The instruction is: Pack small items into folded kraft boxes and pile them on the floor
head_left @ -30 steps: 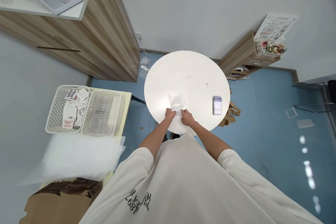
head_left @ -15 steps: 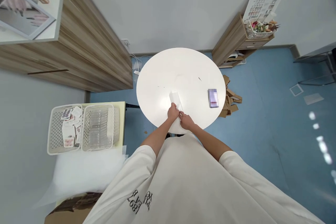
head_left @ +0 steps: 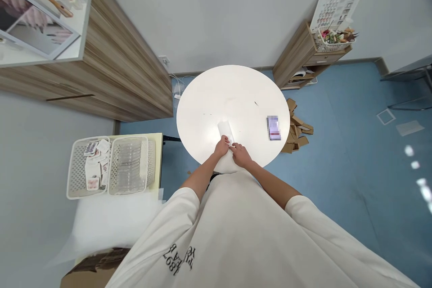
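Observation:
A narrow whitish packet [head_left: 224,128], perhaps wrapped in thin foam or paper, lies slanted on the round white table [head_left: 232,85] near its front edge. My left hand [head_left: 222,146] is closed over the packet's near part, fingers curled on it. Close beside it on the right, my right hand [head_left: 240,156] has its fingertips pressed together at the packet's near end, almost touching my left hand. What lies under the fingers is hidden.
A blurred purple pack [head_left: 274,128] lies at the table's right. On the left stand white baskets [head_left: 132,193] with clear plastic cases and cards, beside stacked white translucent sheets [head_left: 111,220]. Flattened cardboard pieces [head_left: 297,132] lie right of the table; a wooden cabinet [head_left: 131,49] stands left.
The right fingers have spread slightly and shifted at the packet's near end. My left hand stays almost in place on it. The whole view has shifted a little.

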`<state>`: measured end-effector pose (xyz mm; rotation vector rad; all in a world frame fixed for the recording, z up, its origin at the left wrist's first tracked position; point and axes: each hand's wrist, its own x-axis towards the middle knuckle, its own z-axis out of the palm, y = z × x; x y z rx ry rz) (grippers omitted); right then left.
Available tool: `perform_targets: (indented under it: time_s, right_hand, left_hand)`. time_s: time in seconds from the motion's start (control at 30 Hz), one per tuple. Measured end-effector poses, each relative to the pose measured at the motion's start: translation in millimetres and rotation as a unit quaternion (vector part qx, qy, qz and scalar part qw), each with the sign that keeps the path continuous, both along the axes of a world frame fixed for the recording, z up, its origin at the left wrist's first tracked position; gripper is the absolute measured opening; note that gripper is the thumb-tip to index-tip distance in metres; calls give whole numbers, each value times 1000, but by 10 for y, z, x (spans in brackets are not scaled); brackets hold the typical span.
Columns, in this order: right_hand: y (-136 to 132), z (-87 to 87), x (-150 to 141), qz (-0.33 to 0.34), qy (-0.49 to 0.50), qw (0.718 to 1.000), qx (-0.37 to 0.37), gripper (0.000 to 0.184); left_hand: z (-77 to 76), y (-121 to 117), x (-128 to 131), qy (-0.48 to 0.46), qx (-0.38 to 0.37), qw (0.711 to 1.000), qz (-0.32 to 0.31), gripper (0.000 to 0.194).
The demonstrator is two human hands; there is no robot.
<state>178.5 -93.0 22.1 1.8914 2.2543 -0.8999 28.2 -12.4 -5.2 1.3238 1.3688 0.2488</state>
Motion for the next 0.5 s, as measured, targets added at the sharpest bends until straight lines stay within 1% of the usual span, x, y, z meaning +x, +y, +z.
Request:
perform_targets:
  time_s: [0.07, 0.13, 0.2, 0.3, 0.4, 0.5]
  right_hand:
    - [10, -11, 30, 17, -18, 1000, -14, 63]
    - [15, -37, 60, 25, -31, 999, -34, 65]
    - [15, -67, 78, 29, -34, 998, -47, 66]
    - [19, -94, 75, 31, -35, 997, -55, 66]
    - [37, -98, 52, 30, -35, 997, -62, 66]
    - [61, -91, 36, 26, -28, 997, -66, 68]
  left_hand:
    - [28, -23, -33, -9, 9, 1000, -8, 37]
    - [66, -67, -74, 19, 50, 998, -31, 36]
    - [102, -131, -112, 70, 110, 989, -71, 38]
    - [122, -227, -135, 113, 180, 966, -147, 53]
    - [91, -271, -110, 123, 204, 950, -202, 63]
    - [43, -246, -63, 143, 208, 941, -223, 66]
